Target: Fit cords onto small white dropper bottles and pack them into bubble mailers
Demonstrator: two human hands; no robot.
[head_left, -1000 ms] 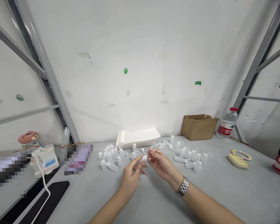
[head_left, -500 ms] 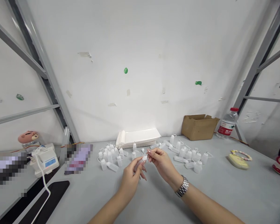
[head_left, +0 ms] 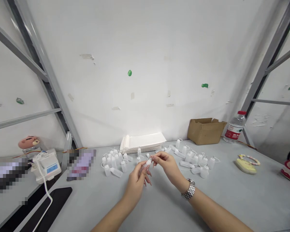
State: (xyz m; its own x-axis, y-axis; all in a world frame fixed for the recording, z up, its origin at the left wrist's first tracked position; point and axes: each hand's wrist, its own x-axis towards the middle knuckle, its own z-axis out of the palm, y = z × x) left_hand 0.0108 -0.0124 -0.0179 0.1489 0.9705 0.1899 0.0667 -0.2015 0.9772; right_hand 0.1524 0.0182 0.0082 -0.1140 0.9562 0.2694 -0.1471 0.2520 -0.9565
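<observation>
My left hand [head_left: 135, 180] is closed round a small translucent squeeze bottle [head_left: 148, 162], its top pointing up and to the right. At that top, the thumb and fingers of my right hand [head_left: 168, 166] pinch together on what looks like the bottle's small cap, mostly hidden by the fingertips. Several similar bottles [head_left: 114, 161] with needle tips and looped cap straps stand to the left, a few lying down. More such bottles [head_left: 195, 159] are grouped on the right, both upright and on their sides.
A stack of white sheets [head_left: 145, 141] lies by the wall. Behind the right group stand a brown cardboard box [head_left: 204, 132] and a water bottle [head_left: 235, 129]. A yellow item [head_left: 246, 166] with a beaded loop lies farther right. At left are a white power strip [head_left: 48, 166] and a black pad [head_left: 54, 206].
The fingertips of my right hand have shifted slightly left, closer to the bottle's top. My left hand stays round the bottle, almost unmoved.
</observation>
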